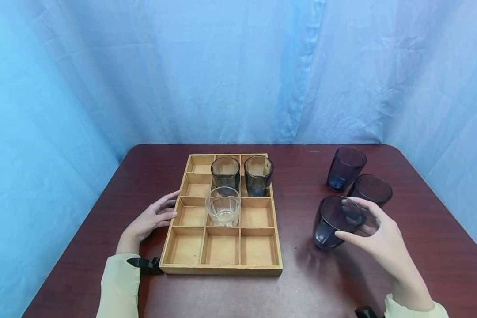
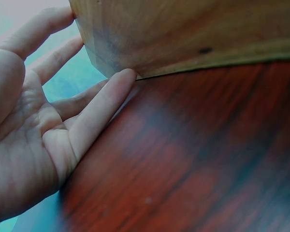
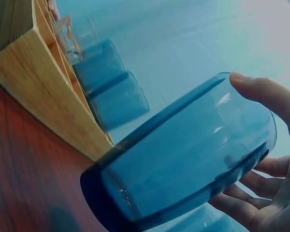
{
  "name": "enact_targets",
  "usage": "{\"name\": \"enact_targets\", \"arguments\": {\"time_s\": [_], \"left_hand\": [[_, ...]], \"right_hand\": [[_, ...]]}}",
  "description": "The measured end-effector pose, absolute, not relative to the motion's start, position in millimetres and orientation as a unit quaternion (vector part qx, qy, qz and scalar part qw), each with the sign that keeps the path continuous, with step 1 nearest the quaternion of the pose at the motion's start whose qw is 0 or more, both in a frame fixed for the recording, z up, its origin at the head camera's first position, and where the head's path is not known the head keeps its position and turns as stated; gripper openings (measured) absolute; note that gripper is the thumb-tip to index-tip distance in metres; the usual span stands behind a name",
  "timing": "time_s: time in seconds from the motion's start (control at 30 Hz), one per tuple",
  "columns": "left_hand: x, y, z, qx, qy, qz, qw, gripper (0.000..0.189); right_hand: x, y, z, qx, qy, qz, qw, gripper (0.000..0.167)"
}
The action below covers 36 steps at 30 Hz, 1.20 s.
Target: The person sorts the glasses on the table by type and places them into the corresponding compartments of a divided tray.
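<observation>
Showing fingertips (image 2: 121,79) touching tray (image 2: 183,34) corner, hidden overhead, left wrist view

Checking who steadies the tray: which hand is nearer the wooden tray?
Left. The left hand rests its fingertips against the wooden tray's left wall; the right hand is off to its right, gripping a dark glass.

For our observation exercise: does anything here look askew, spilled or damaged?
Nothing looks spilled or broken. One thing stands out: among the dark glasses, a single clear glass sits in the wooden tray. The right hand grips a dark glass.
</observation>
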State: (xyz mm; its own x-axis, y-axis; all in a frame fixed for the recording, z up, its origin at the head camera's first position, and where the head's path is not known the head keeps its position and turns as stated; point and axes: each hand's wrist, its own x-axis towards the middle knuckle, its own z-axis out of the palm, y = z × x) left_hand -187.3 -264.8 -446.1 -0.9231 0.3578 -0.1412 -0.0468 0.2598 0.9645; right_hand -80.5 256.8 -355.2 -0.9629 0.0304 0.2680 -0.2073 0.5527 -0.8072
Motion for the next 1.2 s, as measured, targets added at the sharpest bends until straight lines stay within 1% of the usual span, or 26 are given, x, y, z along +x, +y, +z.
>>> {"name": "enact_targets", "arguments": {"time_s": [0.3,0.53,0.73,1.2], "left_hand": [[-187,-264,-445,0.101,0.774,0.602,0.169,0.068],[-187,-264,-445,0.101,0.772,0.604,0.171,0.068],[-186,-264,-445,0.102,0.771,0.605,0.171,0.068],[-186,-263,-444,0.094,0.773,0.604,0.169,0.069]], "right_hand": [[-99,230,-344,0.100,-0.856,0.491,0.130,0.072],[-114,210,-336,0.118,-0.853,0.497,0.109,0.070],[-126,191,-331,0.128,-0.838,0.520,0.102,0.067],[-152,161,-344,0.144,-0.818,0.549,0.089,0.066]]}}
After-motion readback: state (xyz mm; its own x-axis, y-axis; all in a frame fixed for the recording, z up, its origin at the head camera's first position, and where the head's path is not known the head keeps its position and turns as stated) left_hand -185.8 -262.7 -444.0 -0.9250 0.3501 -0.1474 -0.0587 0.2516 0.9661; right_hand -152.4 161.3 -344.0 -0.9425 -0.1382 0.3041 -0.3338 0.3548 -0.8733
